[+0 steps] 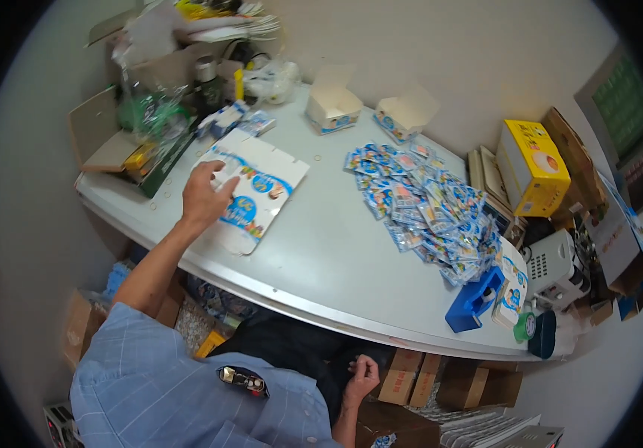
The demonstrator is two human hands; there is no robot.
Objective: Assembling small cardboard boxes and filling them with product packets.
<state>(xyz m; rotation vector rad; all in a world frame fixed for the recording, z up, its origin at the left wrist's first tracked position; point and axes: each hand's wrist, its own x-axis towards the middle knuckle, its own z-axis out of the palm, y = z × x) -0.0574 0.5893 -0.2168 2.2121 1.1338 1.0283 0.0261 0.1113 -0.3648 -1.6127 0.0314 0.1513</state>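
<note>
Two hands were in view, and they were well apart. Nearest you, your right hand (363, 375) hung below the table's front edge, close to your lap, its fingers curled loosely inward around nothing that showed. Brown cartons (441, 381) stood on the floor just beside it, under the table.

Your left hand (203, 196) reached out across the white table (321, 254), the blue checked sleeve (149, 373) pushed up above the elbow. It lay palm down on a flat, unfolded box blank (255, 190), white with blue and orange print, fingers spread and pressing on its left part, not gripping. The blank rested on the table's left half, one corner hanging just past the front edge.

On the right half a wide heap of small blue sachets (426, 209) spread toward the right end, where a blue tape dispenser (474, 300) sat near the edge with a small printed box (511, 293) just beside it.

Farther back, two folded boxes (332, 109) with open lids stood near the wall. At the far left corner lay open cartons (104, 142), some green packaging and a cluttered pile. Off the right end sat a yellow box (534, 168) and a white appliance (553, 270).
</note>
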